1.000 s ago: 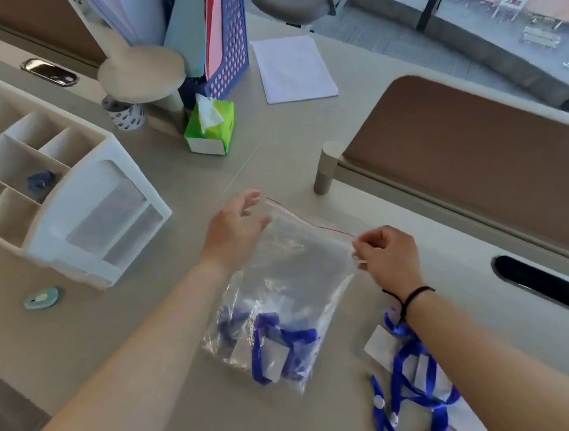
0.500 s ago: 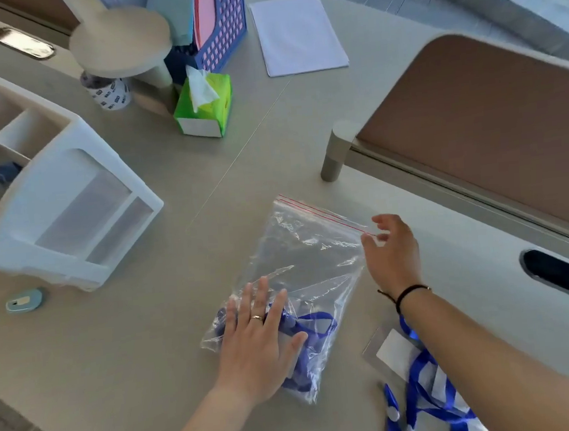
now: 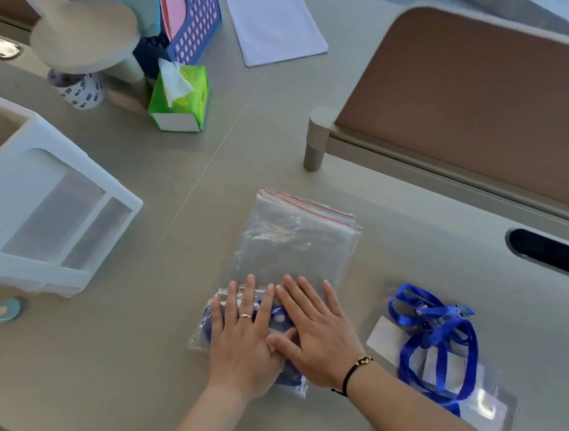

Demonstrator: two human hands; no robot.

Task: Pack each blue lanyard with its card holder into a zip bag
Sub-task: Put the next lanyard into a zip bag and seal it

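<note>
Head view: a zip bag (image 3: 289, 249) is seen flat on the desk (image 3: 143, 348) near centre, its lower end pressed under the left hand (image 3: 244, 342) and right hand (image 3: 316, 338), fingers straight and slightly spread. The bag is judged thin, limp and slippery, best taken at the red-lined mouth at 12 o'clock. The packed lanyard (image 3: 279, 313) is largely hidden. At 3 o'clock, more blue lanyards (image 3: 436, 336) lie tangled, count unclear.
</note>
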